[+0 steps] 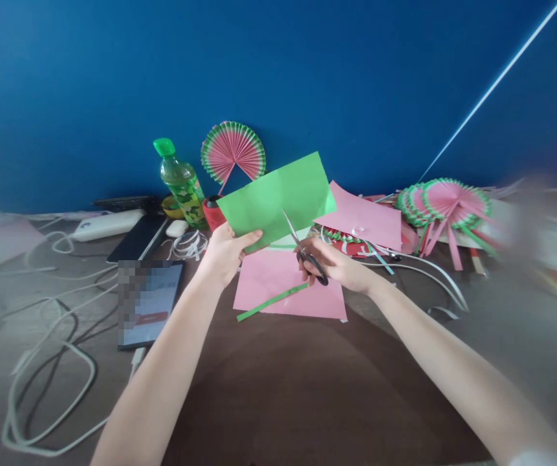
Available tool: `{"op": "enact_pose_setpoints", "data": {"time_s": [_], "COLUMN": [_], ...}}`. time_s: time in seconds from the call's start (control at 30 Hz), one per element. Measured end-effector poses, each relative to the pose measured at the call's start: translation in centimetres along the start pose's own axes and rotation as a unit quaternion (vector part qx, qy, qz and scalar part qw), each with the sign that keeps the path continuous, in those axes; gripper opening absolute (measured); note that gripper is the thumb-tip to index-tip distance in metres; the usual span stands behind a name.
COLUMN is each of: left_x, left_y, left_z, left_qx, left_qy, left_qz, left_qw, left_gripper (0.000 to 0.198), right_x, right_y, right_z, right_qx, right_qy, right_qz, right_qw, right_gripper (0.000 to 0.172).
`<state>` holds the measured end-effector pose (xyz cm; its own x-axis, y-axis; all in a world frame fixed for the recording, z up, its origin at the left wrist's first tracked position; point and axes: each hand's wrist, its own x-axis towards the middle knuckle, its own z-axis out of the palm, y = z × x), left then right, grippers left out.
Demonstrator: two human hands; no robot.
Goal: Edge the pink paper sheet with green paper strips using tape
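Observation:
My left hand (pixel 227 251) pinches the lower left edge of a green paper sheet (pixel 278 197), holding it up above the table. My right hand (pixel 336 262) grips black-handled scissors (pixel 305 249), whose blades point up into the sheet's bottom edge. A thin green strip (pixel 272 301) hangs down from the sheet over a pink sheet (pixel 290 285) lying flat on the brown table (pixel 283 388).
A tablet (pixel 149 301) lies to the left among white cables (pixel 50 362). At the back stand a green bottle (pixel 181 181), a pink-and-green paper fan (pixel 233 150) and a red cup (pixel 213 212). More pink paper (pixel 365 219) and fans (pixel 446 204) lie right.

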<state>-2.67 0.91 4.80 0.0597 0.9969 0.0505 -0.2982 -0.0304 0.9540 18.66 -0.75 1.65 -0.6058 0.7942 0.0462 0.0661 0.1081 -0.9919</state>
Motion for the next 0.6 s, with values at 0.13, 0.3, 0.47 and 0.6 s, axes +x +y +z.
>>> {"op": "enact_pose_setpoints", "data": {"time_s": [0.13, 0.3, 0.47, 0.6], "left_x": [-0.06, -0.13, -0.1, 0.03], "left_y": [0.01, -0.14, -0.32, -0.49], "left_z": [0.2, 0.36, 0.2, 0.03], "left_qx": [-0.012, -0.022, -0.026, -0.026], "left_qy": [0.001, 0.006, 0.009, 0.013], "left_qz": [-0.009, -0.013, -0.02, -0.024], "left_qw": [1.0, 1.0, 0.999, 0.999], "left_gripper": [0.034, 0.038, 0.042, 0.042], "right_x": [0.06, 0.1, 0.11, 0.17], "right_y": [0.04, 0.04, -0.08, -0.24], "right_z": [0.13, 0.2, 0.35, 0.48], "right_qx": [0.0, 0.009, 0.009, 0.004], "right_qy": [0.001, 0.003, 0.005, 0.008], "right_qz": [0.0, 0.011, 0.029, 0.045], "right_qw": [1.0, 1.0, 1.0, 0.999], "right_gripper": [0.021, 0.022, 0.02, 0.02]}}
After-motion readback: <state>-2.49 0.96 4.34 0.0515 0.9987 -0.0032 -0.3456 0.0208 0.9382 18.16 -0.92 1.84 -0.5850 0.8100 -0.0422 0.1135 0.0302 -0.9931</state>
